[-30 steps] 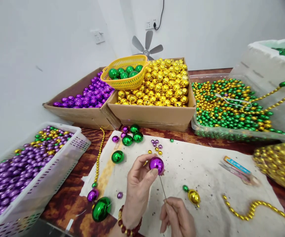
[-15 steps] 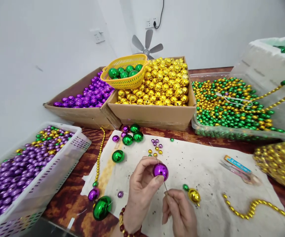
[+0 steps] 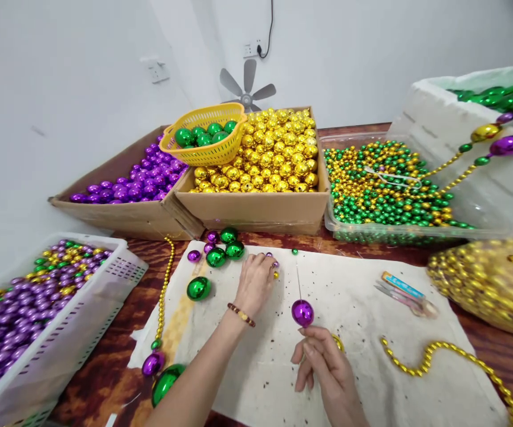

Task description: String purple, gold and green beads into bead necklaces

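The right hand (image 3: 327,370) pinches the lower end of a thin needle (image 3: 299,281) between thumb and fingers, near the front edge of the surface (image 3: 118,338). A purple ball (image 3: 303,312) sits threaded on the needle just above the fingertips, with the bare tip standing up out of it. The left hand (image 3: 256,281) reaches toward the middle of the white cloth (image 3: 363,332). Its fingers are curled down over a small cluster of tiny beads (image 3: 274,265), touching or about to pick one; whether any is already gripped cannot be told.

The ball looks like a hollow, metallised plastic shell: very light, hard, glossy and so probably slippery. It is likely to spin or slide on the needle unless steadied, and best held at its sides, clear of the hole. The needle is stiff but fine and sharp, so a pinch low on the shaft suits it.

Just left of the left hand lie loose green balls (image 3: 216,256). Towards the back edge stand a cardboard box of gold balls (image 3: 260,160) and a yellow basket (image 3: 205,154). A white crate (image 3: 105,302) sits at the left edge, and a gold bead strand (image 3: 434,353) curls at the front right.
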`<state>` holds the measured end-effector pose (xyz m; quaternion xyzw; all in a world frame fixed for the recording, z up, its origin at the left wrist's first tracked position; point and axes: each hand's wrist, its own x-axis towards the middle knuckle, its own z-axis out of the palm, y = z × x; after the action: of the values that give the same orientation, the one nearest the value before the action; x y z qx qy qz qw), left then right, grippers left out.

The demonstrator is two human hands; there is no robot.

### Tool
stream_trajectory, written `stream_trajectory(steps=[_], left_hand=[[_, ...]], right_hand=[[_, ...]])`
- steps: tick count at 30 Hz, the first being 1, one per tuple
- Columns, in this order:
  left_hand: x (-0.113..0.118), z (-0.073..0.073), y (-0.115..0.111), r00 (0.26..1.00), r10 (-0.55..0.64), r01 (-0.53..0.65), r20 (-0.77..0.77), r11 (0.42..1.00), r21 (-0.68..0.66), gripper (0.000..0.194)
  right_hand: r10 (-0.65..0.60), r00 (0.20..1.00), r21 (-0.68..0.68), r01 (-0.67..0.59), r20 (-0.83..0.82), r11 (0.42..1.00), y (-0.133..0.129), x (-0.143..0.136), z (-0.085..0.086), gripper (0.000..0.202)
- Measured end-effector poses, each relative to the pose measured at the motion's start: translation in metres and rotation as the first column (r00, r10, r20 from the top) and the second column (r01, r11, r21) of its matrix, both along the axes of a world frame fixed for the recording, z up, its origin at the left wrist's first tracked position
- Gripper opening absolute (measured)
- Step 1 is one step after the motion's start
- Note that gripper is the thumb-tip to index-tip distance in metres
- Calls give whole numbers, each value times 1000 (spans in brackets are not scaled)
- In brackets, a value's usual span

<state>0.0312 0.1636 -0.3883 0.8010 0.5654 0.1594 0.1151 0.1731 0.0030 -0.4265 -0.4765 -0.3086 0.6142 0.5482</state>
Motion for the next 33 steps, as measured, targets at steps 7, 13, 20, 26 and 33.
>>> stream_trajectory(steps=[7,13,20,26,33], left_hand=[[16,-11,28,978,-46,48,-205,999,5,15],[43,-11,42,966,-136,139,-221,990,-1,22],[64,-23,58,958,-181,185,-222,983,-3,15],[53,-15,35,953,-213,221,-218,975,11,10],[11,-23,-6,962,-243,249,-127,968,33,16]], right_hand=[[-93,994,-53,96,63,994,-5,14,-3,34],[-131,991,-42,133,38,990,-4,18,-5,29],[-107,994,-66,109,33,992,-4,15,-6,31],[-115,993,-51,115,5,992,-6,16,-10,30],[-63,998,-69,61,-28,996,-8,10,-11,29]])
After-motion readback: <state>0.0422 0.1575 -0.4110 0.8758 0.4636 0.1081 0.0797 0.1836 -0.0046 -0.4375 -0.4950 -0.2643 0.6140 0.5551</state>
